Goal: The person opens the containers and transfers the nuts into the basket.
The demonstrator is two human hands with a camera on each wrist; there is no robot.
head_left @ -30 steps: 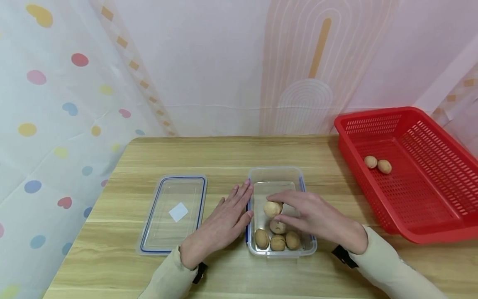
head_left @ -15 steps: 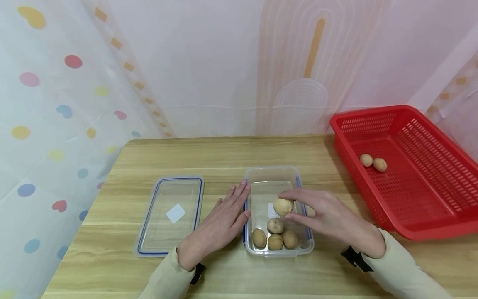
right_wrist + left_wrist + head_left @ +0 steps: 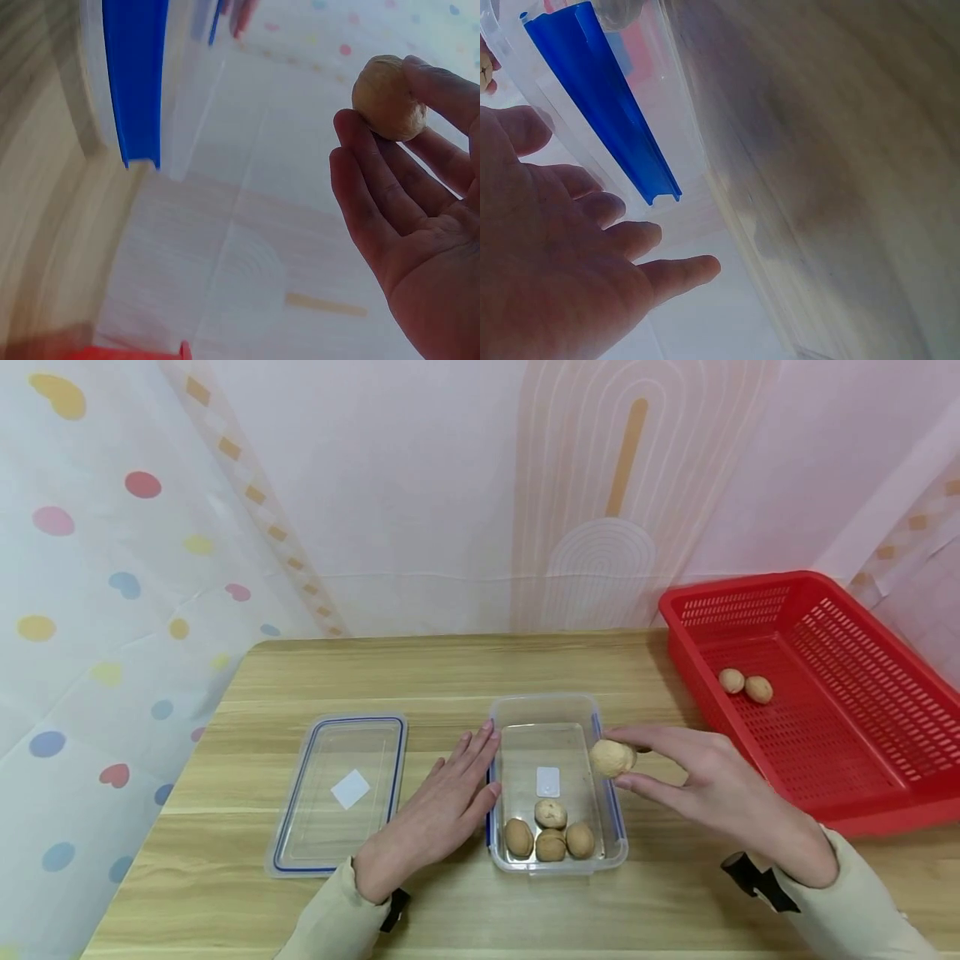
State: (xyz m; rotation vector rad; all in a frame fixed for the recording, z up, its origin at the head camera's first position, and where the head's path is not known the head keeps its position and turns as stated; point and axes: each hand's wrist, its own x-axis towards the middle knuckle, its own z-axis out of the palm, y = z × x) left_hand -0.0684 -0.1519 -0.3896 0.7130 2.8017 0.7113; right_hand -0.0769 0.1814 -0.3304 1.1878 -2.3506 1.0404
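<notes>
Between thumb and fingers, my right hand (image 3: 705, 777) pinches a walnut (image 3: 612, 758) above the right rim of a clear plastic box (image 3: 525, 743) with blue side clips. The right wrist view shows the same walnut (image 3: 388, 97) at the fingertips, raised beside the box's blue clip (image 3: 136, 82). Several walnuts (image 3: 551, 845) lie in the near end of the box, by a small white label (image 3: 548, 782). My left hand (image 3: 438, 814), fingers straight, rests against the box's left side. In the left wrist view its fingers (image 3: 682, 276) extend beside the other blue clip (image 3: 604, 105).
A red plastic basket (image 3: 720, 727) stands at the right, with two walnuts (image 3: 744, 684) inside. The clear box lid (image 3: 341, 802), with a blue seal and a white square sticker, lies flat at the left. A patterned curtain (image 3: 420, 510) hangs behind the wooden table (image 3: 450, 672).
My right hand has lifted the walnut from among the others in the box and carried it right, to above the box's right rim. The left hand stays at the box's side.
</notes>
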